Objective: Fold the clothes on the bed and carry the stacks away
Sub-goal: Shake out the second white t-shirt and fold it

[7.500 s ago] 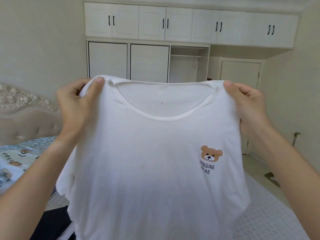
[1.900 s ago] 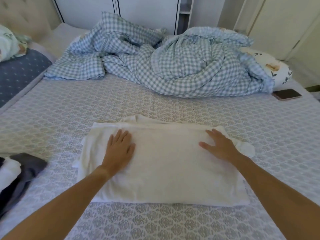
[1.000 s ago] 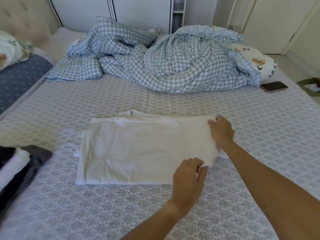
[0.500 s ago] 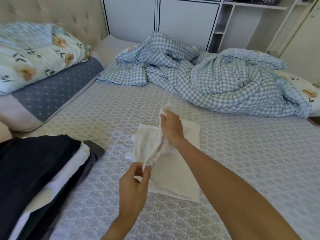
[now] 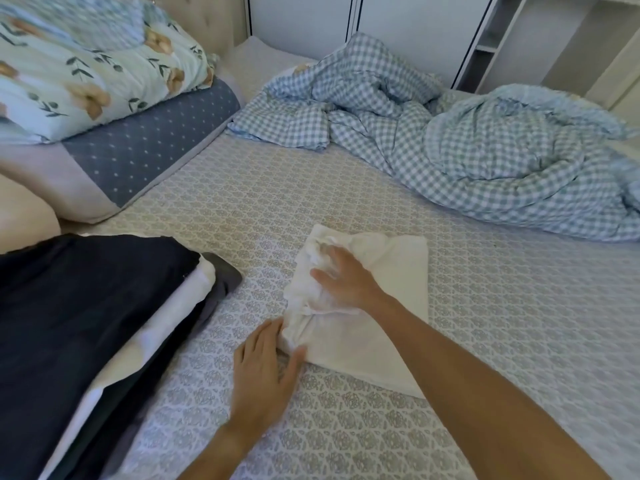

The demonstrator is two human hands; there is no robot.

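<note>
The white T-shirt (image 5: 391, 271) lies folded into a small rectangle on the patterned bed sheet (image 5: 519, 341), its left edge bunched. My right hand (image 5: 346, 282) presses down on that bunched part with its fingers spread. My left hand (image 5: 266, 368) lies flat on the sheet at the shirt's near left corner, thumb against the cloth edge. To the left sits a stack of folded clothes (image 5: 86, 323) with a dark navy piece on top and white and grey layers beneath.
A crumpled blue checked duvet (image 5: 467, 150) covers the far side of the bed. Pillows (image 5: 86, 81) are piled at the head end on the left. White wardrobe doors (image 5: 398, 29) stand beyond the bed.
Half a second ago both hands pinched the shirt's edge and held it lifted over the fold. Now the fold lies down and both hands rest flat on it.
</note>
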